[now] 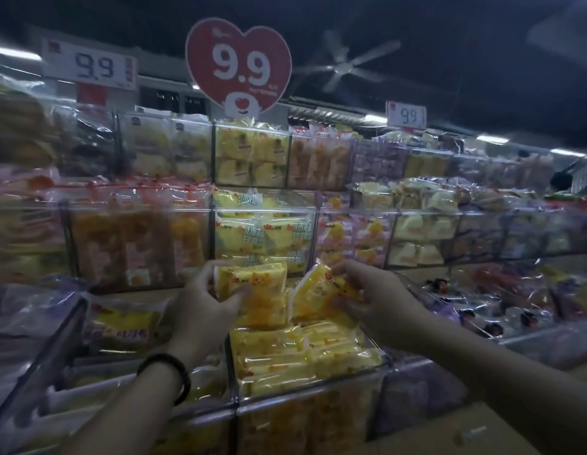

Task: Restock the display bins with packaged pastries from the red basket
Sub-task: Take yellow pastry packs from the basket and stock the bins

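A red heart-shaped cardboard sign [238, 64], rising above an upper clear plastic bin [214, 159], reads "9.9" in large white digits; the small white print beneath is too blurred to read. To its left, a white rectangular price card [88, 65] shows "9.9" in dark digits. Further right, a small white card [406, 115] shows two nines, its decimal point unclear. The yellow plastic pastry packet [252, 280] gripped by the left hand [200, 290] and the second yellow packet [325, 292] in the right hand [374, 290] each carry a small red logo, unreadable.

Packed bin [305, 394], open air above.
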Motion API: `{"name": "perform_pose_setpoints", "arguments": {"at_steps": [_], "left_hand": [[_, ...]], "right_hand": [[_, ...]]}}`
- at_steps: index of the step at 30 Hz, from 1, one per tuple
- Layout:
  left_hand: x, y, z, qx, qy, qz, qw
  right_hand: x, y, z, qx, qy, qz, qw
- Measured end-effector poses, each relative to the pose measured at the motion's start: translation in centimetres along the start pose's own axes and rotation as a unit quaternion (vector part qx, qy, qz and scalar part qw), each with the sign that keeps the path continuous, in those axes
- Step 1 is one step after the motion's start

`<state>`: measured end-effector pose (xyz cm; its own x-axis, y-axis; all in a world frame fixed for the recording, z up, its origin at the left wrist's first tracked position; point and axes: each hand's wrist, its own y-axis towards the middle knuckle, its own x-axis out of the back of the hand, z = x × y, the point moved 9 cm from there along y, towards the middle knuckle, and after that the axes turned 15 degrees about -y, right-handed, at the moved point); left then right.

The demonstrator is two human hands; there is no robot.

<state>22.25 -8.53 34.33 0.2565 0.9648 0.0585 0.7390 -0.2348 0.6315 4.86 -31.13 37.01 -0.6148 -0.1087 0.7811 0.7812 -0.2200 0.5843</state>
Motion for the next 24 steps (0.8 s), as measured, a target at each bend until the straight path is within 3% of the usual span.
{"name": "perform_pose_setpoints", "arguments": {"at_steps": [5,9,17,24], "left_hand": [[2.8,0.1,0.6,-0.049,-0.047,-0.136,0.988],[2.3,0.0,1.7,-0.029,-0.030,-0.102,0.994],[0.8,-0.1,1.5,-0.030,-0.007,-0.050,0.998],[-0.2,0.3,2.8,-0.004,-0.047,0.000,0.999]], "right_hand": [[-4.3,4.4,0.9,0.103,-0.231,0.049,0.966],[-7.2,6.3,1.0,0.129,-0.374,0.066,0.916],[-9.0,7.8,1.4,0.072,-0.301,0.059,0.949],[-10.2,7.5,0.2,0.037,-0.321,0.112,0.940]]}}
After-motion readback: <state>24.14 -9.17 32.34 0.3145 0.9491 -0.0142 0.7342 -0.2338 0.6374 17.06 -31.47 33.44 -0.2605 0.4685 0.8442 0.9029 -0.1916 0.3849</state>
